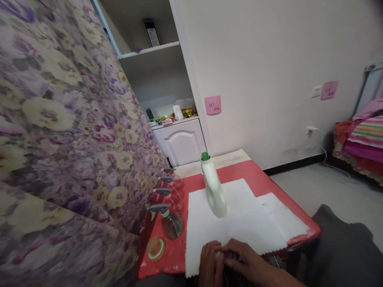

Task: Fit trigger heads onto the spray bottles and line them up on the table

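At the table's near edge, my left hand [210, 260] and my right hand [243, 258] are pressed together. The fingers of both are curled; whatever may be between them is hidden. Beyond them a pale green detergent bottle [214, 189] with a moulded handle stands upright on a white cloth [236, 223]. Its green pouring spout [204, 156] shows at the top, with no cap over it. Neither hand touches the bottle. To the left, a clear spray bottle [172, 224] with a grey and green trigger heads a row of several spray bottles with pink collars.
A round yellowish ring-shaped thing [156, 249] lies at the front left of the red table cover [176, 261]. A smaller white sheet [283, 217] lies on the right. A floral curtain [74, 159] hangs close on the left, and a white cabinet [184, 141] stands behind.
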Action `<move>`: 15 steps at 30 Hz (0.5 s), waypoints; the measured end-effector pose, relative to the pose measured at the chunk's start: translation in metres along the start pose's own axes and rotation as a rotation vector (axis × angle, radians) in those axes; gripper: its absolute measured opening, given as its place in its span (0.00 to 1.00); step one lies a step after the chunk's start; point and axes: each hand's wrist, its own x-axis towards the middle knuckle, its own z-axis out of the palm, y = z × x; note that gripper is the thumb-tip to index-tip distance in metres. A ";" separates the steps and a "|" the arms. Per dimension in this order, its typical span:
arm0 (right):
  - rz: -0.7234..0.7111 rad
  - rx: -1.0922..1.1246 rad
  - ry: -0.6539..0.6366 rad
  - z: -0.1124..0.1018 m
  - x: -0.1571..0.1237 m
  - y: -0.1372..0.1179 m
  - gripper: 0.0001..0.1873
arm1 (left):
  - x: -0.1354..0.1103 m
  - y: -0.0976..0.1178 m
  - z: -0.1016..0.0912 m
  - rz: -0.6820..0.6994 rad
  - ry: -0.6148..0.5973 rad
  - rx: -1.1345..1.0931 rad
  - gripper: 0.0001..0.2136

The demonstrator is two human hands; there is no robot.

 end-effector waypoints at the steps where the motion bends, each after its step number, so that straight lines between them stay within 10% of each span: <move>1: 0.048 0.017 0.033 -0.004 0.006 -0.012 0.12 | 0.005 0.010 -0.007 -0.060 0.055 -0.036 0.17; 9: 0.166 0.297 0.066 -0.036 0.050 -0.077 0.41 | 0.061 0.060 -0.063 -0.271 0.249 -0.416 0.33; 15: 0.189 0.340 0.074 -0.050 0.065 -0.098 0.45 | 0.070 0.070 -0.082 -0.326 0.163 -0.484 0.36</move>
